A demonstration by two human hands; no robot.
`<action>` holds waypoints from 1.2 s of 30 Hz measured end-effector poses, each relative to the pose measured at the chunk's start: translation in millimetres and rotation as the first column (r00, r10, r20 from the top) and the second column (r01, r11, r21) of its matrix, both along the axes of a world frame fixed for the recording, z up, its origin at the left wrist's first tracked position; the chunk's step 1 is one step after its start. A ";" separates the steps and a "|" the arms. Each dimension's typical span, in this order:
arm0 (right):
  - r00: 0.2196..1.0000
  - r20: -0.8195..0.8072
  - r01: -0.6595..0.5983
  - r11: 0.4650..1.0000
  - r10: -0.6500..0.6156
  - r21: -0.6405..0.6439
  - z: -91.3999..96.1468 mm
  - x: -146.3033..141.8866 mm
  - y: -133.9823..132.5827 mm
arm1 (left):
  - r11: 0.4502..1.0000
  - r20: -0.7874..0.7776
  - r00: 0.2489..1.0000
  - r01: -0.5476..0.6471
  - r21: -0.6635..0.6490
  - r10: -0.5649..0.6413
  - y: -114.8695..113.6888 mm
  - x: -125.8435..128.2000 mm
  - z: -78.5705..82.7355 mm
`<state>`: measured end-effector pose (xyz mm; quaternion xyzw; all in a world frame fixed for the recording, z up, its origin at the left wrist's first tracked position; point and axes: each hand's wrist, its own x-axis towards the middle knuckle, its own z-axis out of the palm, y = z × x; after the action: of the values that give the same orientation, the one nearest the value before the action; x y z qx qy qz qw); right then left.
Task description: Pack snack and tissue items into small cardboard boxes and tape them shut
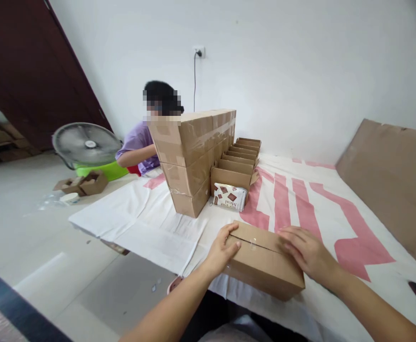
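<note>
At lower right, our left hand spreads over one end of a brown oblong cardboard box, probably to steady it; our right hand covers the other, its grip we cannot tell. Behind, at centre, taped brown cardboard cartons stand stacked.

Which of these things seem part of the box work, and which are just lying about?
Likely part of the job:
cardboard box, touched by the left hand and right hand
stacked taped boxes
row of open boxes
printed pouch by the nearest one

Probably just about:
fan
wall plug
small opened carton on the floor
</note>
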<state>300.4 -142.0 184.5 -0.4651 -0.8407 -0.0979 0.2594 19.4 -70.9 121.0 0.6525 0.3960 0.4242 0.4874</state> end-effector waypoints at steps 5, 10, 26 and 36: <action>0.963 0.137 -0.232 0.973 0.230 -0.004 6.4 -57.4 14.2 | 1.000 0.009 1.000 0.003 0.006 -0.003 -0.6 0.1 1.7; 0.921 0.250 -0.303 0.953 0.298 -0.019 1.0 -68.0 29.1 | 1.000 0.021 1.000 0.003 0.011 -0.003 -0.9 -0.9 1.6; 0.983 -0.124 -0.147 0.986 0.136 -0.081 13.3 -20.2 5.2 | 1.000 0.012 1.000 -0.014 -0.019 0.014 1.1 -5.9 1.6; 0.822 -0.167 0.254 0.613 -0.544 -0.748 -24.8 74.9 -63.1 | 1.000 -0.107 0.994 -0.017 -0.018 0.015 0.7 -6.0 6.5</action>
<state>375.3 -205.1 159.7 -0.7158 -0.6184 0.2612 0.1925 13.4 -70.2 127.5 0.6664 0.4306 0.3889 0.4682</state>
